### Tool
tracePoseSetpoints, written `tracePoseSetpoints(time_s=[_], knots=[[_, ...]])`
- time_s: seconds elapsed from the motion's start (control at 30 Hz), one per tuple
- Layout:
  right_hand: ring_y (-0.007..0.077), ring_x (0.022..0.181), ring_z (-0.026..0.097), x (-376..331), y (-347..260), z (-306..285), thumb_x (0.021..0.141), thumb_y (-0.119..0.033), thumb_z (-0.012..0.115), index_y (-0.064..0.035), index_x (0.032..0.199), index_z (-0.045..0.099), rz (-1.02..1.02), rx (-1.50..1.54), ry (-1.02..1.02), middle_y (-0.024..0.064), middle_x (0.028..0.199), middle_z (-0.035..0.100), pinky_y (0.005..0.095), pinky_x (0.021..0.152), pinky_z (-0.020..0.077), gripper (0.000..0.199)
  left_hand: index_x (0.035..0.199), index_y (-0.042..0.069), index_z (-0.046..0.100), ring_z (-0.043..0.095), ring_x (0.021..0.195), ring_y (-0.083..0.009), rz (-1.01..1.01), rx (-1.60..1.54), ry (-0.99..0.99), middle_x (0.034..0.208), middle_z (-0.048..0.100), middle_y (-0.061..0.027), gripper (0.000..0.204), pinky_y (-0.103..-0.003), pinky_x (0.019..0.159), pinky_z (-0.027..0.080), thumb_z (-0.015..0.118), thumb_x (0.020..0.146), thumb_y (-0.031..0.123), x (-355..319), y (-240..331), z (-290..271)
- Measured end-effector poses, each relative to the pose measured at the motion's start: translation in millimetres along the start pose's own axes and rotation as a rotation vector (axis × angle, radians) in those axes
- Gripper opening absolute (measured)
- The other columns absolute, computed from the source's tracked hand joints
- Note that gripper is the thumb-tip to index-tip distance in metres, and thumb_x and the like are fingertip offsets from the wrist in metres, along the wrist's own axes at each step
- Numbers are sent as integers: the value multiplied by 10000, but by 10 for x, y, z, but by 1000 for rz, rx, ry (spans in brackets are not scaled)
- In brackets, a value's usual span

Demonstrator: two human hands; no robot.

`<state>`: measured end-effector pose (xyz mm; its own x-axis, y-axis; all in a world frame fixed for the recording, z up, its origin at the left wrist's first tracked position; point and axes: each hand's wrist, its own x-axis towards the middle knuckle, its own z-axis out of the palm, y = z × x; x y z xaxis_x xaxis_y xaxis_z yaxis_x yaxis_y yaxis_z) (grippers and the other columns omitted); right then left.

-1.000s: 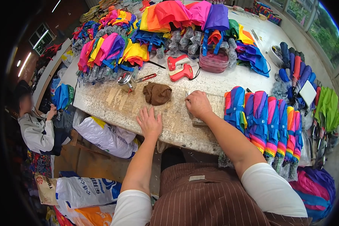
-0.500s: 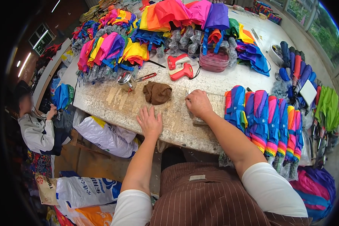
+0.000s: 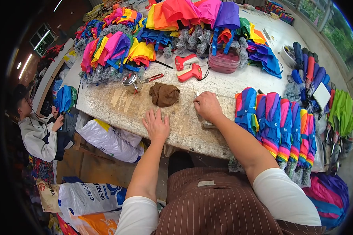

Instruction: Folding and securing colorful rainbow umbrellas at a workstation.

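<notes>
My left hand (image 3: 157, 124) lies flat on the worn table (image 3: 117, 111), its fingers spread and holding nothing. Just beyond its fingertips sits a crumpled brown cloth (image 3: 164, 95). My right hand (image 3: 206, 105) rests on the table with its fingers curled together. A thin, pale tip shows by those fingers, but what they hold is too small to make out. Under and beside the right wrist lies a flat board (image 3: 226, 106). To its right is a row of folded rainbow umbrellas (image 3: 271, 117).
Beyond the cloth lie a metal canister (image 3: 132, 81), a red utility knife (image 3: 153, 78) and two red-and-white glue guns (image 3: 190, 73). A clear tub (image 3: 224, 62) stands before piled colourful umbrellas (image 3: 111, 49). A co-worker (image 3: 39, 129) handles a blue umbrella at the left. White sacks (image 3: 108, 141) lie below the table.
My two hands stay in place on the table. The co-worker at the left has raised and turned their head, and their hands have shifted slightly.
</notes>
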<state>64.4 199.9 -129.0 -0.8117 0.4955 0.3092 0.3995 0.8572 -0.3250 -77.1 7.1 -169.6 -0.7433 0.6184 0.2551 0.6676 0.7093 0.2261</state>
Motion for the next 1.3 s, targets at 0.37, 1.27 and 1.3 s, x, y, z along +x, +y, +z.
tracePoseSetpoints(time_s=[0.37,1.27,1.3], knots=[[242,1037,547,4,-11,-27,858,-236,553,-97,875,710,21,20,-39,51,949,669,393,947,382,210,1337,135,480,266,1391,-336,2,7,0,1475,356,-160,484,-531,1140,130,501,925,388,3,-10,24],[244,1027,548,5,3,-8,860,-236,552,-91,863,704,4,9,-26,57,935,666,389,932,390,209,1352,126,465,255,1398,-331,-13,-5,-26,1475,347,-160,500,-529,1145,117,514,919,370,3,3,2],[244,1026,548,6,4,-6,860,-235,552,-90,861,703,4,10,-22,58,935,666,390,932,391,209,1352,127,464,254,1399,-331,-13,-8,-26,1476,346,-159,499,-531,1145,116,515,918,368,4,4,1]])
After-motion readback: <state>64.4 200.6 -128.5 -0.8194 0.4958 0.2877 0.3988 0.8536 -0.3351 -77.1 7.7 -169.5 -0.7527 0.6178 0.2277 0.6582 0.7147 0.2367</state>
